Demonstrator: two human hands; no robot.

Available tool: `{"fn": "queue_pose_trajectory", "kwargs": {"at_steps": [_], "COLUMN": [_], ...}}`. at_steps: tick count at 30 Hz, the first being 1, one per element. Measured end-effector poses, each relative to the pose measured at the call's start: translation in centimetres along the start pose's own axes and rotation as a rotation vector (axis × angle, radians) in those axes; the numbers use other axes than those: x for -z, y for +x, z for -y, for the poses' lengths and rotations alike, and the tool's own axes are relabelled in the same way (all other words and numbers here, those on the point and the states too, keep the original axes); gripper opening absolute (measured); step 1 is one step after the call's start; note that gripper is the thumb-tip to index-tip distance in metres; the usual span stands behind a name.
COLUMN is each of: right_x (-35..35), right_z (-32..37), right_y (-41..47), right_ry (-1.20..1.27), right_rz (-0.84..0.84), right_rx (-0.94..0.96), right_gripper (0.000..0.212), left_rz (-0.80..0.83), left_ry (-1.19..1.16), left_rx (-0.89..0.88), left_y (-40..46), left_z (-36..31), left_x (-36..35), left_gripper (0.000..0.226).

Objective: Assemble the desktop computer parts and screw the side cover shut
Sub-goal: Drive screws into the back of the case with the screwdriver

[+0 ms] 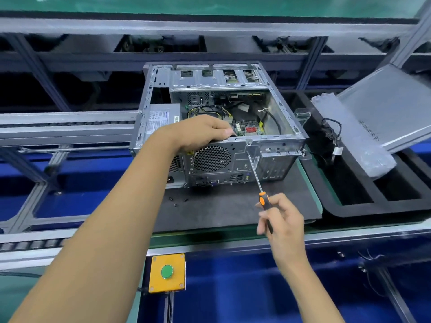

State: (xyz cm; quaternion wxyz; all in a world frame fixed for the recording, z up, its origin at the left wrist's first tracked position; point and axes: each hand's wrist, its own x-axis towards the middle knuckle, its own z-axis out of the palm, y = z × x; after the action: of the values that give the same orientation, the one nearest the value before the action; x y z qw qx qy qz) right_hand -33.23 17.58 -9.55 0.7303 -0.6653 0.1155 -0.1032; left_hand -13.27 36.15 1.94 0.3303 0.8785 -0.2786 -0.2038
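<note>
right hand (283, 220) grips screwdriver (256, 177), tip at rear bracket screw; left hand (200, 134) clamps chassis rim (275, 137) at 12 o'clock (cam-out risk if the tilted shaft slips).

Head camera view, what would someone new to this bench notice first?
First, the open computer case lying on its side mid-frame on a dark mat, its cables and board exposed. Next, the right hand holding an orange-and-black screwdriver with its tip at the case's rear edge, while the left hand grips the case's top rim. A yellow box with a green button sits at the bench's near edge.
</note>
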Motion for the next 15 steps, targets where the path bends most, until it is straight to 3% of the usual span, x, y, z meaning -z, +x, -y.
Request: {"fn": "queue_pose_trajectory", "kwargs": {"at_steps": [9, 15], "right_x": [0.5, 0.2], "right_z": [-1.0, -0.8], "right_y": [-1.0, -1.2], "right_ry": [0.005, -0.008], "right_rz": [-0.004, 0.005], "right_rx": [0.005, 0.008], "right_gripper": [0.009, 0.009], "left_rz": [-0.037, -0.041], "left_ry": [-0.081, -0.025], "left_rx": [0.007, 0.02], "left_y": [-1.0, -0.9], "left_z": [-1.0, -1.1], "left_x": [-0.3, -0.1], "left_gripper": [0.043, 0.031]}}
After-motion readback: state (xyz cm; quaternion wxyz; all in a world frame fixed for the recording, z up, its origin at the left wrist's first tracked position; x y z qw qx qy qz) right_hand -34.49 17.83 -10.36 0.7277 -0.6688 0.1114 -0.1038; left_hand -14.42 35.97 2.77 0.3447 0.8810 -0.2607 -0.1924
